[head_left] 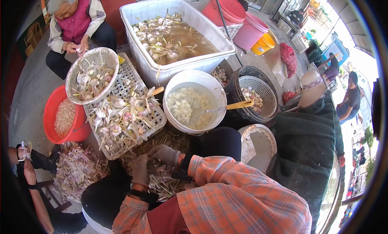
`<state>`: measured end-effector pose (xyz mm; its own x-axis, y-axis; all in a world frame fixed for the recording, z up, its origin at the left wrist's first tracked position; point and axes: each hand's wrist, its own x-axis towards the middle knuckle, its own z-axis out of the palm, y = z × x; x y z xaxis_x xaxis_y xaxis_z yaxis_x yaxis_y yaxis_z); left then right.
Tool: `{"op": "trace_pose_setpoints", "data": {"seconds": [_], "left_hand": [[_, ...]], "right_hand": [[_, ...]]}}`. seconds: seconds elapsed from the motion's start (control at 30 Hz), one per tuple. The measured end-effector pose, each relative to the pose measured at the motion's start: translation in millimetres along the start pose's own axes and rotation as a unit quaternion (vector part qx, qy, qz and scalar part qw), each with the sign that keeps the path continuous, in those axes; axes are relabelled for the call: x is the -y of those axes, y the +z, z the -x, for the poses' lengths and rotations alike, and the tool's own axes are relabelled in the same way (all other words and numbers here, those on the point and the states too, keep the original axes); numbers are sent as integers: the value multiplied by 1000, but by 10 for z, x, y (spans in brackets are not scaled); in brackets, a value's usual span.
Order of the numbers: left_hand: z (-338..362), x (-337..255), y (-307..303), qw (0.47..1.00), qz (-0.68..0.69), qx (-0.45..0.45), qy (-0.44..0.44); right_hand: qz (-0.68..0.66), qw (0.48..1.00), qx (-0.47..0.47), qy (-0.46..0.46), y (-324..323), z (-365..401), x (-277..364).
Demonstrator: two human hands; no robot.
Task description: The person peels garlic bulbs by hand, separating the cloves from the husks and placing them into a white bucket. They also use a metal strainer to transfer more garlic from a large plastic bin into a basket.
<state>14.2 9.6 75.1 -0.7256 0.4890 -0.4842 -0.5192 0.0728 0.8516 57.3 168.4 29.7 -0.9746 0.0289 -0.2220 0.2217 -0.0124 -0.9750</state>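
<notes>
We have a single view, worn on our head, facing forward and steeply down; our right hand (165,154) lies close under the lens, the white bucket (196,72) just beyond that hand.

We are at an open-air garlic-peeling spot beside a street, a working yard rather than a kitchen. Everything sits low on the concrete floor (28,96) around the white bucket (198,72) of peeled cloves. Behind it, garlic heads soak in brown water in a big white tub (218,61). Left of it are a plastic crate (155,121) heaped with skins and a red basin (79,131) of more cloves. Right of it is a black basket (238,78) with a sieve inside. Pink buckets (250,32) stand beyond the tub. A seated person (76,24) peels garlic left of the bucket, and far to its right, out in the sunlight, we see bystanders (351,97) on the pavement.
</notes>
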Motion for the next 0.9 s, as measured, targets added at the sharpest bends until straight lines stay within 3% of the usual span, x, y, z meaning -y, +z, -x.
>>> {"op": "trace_pose_setpoints", "data": {"seconds": [0.1, 0.2, 0.27, 0.33, 0.4, 0.5, 0.57, 0.63, 0.67, 0.77, 0.8, 0.83, 0.87, 0.9], "left_hand": [[18, 4, 43, 989, -84, 7, 122], [-6, 49, 15, 998, -26, 11, 49], [-69, 156, -31, 993, -64, -8, 97], [-37, 93, 2, 994, -60, -15, 94], [45, -8, 54, 999, -13, -10, 38], [29, 38, 63, 997, 81, -6, -6], [-51, 174, 46, 993, 2, 18, 116], [-23, 94, 64, 995, 34, 33, 83], [3, 15, 87, 994, 105, 27, -16], [-126, 203, -13, 992, 114, 47, -2], [-125, 233, -19, 992, 114, 47, 28], [-79, 177, 4, 992, 126, 30, 9], [-145, 253, -88, 996, 47, 52, 58], [-155, 279, -92, 995, 78, 46, 35]], "right_hand": [[-9, 993, -33, 113, 61, 94, 333], [-6, 990, -36, 138, 80, 93, 323], [133, 990, -40, -12, 79, 81, 237], [172, 982, -57, -49, 107, 73, 196], [113, 989, -86, 30, 155, 63, 205], [136, 984, -106, 40, 176, 90, 291], [198, 971, -129, -16, 170, 80, 233], [240, 957, -146, -77, 179, 57, 207], [245, 952, -147, -106, 183, 52, 195], [305, 937, -143, -96, 175, 75, 300], [366, 897, -138, -207, 122, -80, -130], [289, 934, -139, -154, 143, 16, 197], [293, 920, -130, -226, 133, 22, 257], [257, 940, -144, -173, 156, 25, 278]]}}
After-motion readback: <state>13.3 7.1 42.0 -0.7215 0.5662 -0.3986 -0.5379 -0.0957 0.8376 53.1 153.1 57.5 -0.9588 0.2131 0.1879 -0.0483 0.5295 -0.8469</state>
